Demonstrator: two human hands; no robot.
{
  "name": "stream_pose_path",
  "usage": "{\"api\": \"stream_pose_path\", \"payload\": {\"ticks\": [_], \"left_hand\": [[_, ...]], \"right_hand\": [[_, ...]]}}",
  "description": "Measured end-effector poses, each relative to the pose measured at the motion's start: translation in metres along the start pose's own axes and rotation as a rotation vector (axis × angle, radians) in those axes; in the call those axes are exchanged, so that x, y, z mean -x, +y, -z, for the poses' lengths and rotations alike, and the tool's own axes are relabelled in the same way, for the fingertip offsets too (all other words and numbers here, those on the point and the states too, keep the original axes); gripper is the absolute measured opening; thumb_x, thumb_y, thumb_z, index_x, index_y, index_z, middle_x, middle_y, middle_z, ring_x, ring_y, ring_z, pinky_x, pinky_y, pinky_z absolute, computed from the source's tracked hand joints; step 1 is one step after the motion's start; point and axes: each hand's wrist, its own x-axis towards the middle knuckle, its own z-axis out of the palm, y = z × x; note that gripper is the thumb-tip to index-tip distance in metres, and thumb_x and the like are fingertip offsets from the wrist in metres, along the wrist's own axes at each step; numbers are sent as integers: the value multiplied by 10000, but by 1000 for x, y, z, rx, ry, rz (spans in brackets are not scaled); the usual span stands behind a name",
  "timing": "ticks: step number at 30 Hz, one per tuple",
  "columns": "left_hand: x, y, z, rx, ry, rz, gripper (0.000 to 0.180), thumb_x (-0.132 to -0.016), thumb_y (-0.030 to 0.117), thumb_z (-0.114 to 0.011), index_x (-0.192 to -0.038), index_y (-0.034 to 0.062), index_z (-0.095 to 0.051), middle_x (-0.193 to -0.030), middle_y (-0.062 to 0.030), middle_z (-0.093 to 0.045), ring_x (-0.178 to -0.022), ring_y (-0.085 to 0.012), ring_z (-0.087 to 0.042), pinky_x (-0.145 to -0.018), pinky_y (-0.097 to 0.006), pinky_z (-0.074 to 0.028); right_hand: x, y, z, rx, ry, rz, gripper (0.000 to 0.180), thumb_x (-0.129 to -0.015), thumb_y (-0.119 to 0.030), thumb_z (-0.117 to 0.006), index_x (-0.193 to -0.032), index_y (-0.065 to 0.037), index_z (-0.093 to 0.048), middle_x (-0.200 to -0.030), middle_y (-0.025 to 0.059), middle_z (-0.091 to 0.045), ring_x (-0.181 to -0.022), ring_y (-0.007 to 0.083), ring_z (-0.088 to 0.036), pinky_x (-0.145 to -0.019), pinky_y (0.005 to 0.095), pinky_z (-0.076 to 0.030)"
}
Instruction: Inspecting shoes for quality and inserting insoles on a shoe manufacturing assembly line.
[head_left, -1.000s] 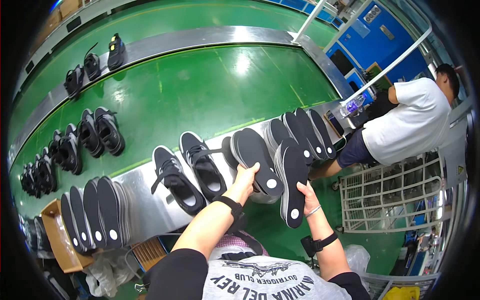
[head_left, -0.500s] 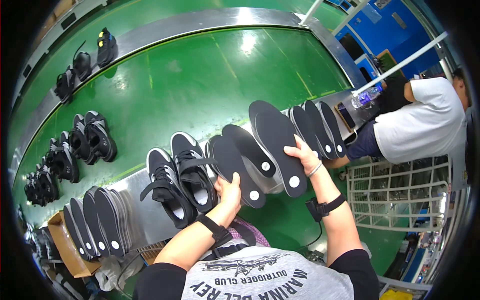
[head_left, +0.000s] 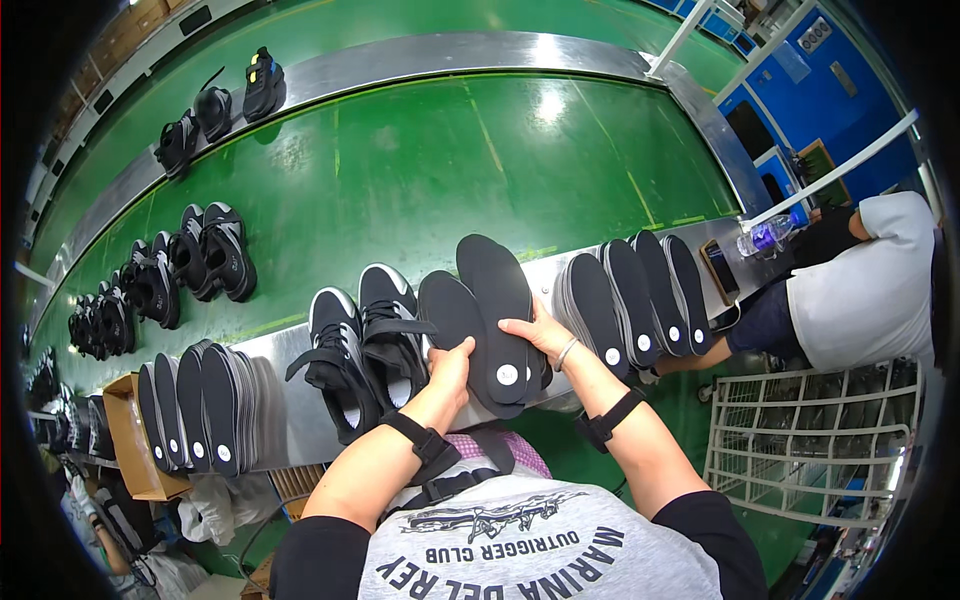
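My left hand (head_left: 450, 374) is closed around the lower side of a black insole (head_left: 448, 305), its thumb on the top face. My right hand (head_left: 538, 337) grips a second black insole (head_left: 492, 275) with a round white sticker on its heel. This one overlaps the left one and covers its heel. Another dark edge shows behind the right-hand insole, mostly hidden. Just left of my left hand stands a pair of black and grey shoes, a left shoe (head_left: 332, 325) and a right shoe (head_left: 385, 290), with straps loose. Right of my right hand lies a stack of black insoles (head_left: 588, 300).
More insole stacks (head_left: 228, 400) lie at left beside a cardboard box (head_left: 125, 425). Several shoes (head_left: 225, 255) stand on the green belt (head_left: 400, 170). At right are a phone (head_left: 718, 270), a bottle (head_left: 768, 236), a seated person (head_left: 860, 290) and a white wire cart (head_left: 800, 425).
My right hand has brought its insole leftward and down, so it overlaps the one in my left hand. The hands are closer together. The whole view has shifted slightly.
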Motion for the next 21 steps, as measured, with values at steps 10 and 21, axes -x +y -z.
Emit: {"api": "stream_pose_path", "payload": {"ticks": [10,21], "left_hand": [[39,45,4,-292,-87,-251,750,-663,43,-579,-1269,-47,-147,-1247,-239,-293,-1145,-309,-351,-937,-343,-322],[52,127,-58,-388,-212,-633,692,-764,221,-549,-1305,13,-170,-1325,-218,-184,-1239,-317,-213,-1000,-368,-237]], "right_hand": [[52,-35,2,1274,616,280,878,-538,-327,-717,-1258,-43,-302,-967,128,-521,-917,287,-470,-740,408,-361],[65,-62,8,1435,637,231,828,-533,-327,-714,-1236,-73,-358,-924,84,-515,-876,235,-474,-717,381,-334]]}}
